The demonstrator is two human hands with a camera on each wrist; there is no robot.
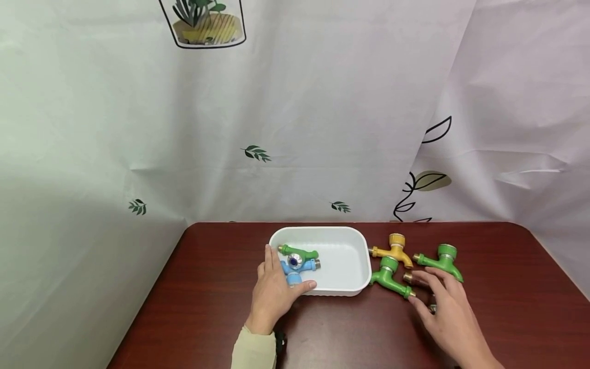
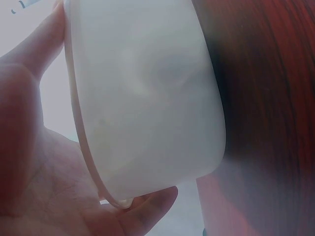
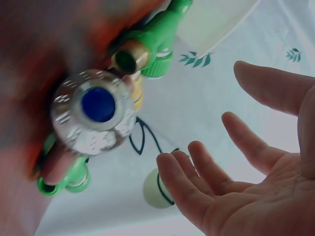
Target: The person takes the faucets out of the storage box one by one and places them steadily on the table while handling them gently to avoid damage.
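Note:
My left hand (image 1: 272,292) holds the left end of a white plastic tray (image 1: 343,292), thumb at the front rim and fingers along the left side; the left wrist view shows a fingertip (image 2: 157,206) against the outer wall. Inside lie a green tap (image 1: 304,252) and a blue tap (image 1: 310,265), partly behind the hand. My right hand (image 1: 449,318) hovers with spread fingers over a reddish tap (image 3: 59,164), apart from it in the right wrist view. That tap's chrome knob (image 3: 74,130) has a blue centre. My right hand hides most of it in the head view.
Right of the tray lie a yellow tap (image 1: 395,251), a green tap (image 1: 389,279) close to the tray wall, and another green tap (image 1: 444,261) beyond my right hand. A dark red wooden table (image 1: 207,287) bears everything. A patterned pale curtain (image 1: 313,128) hangs behind.

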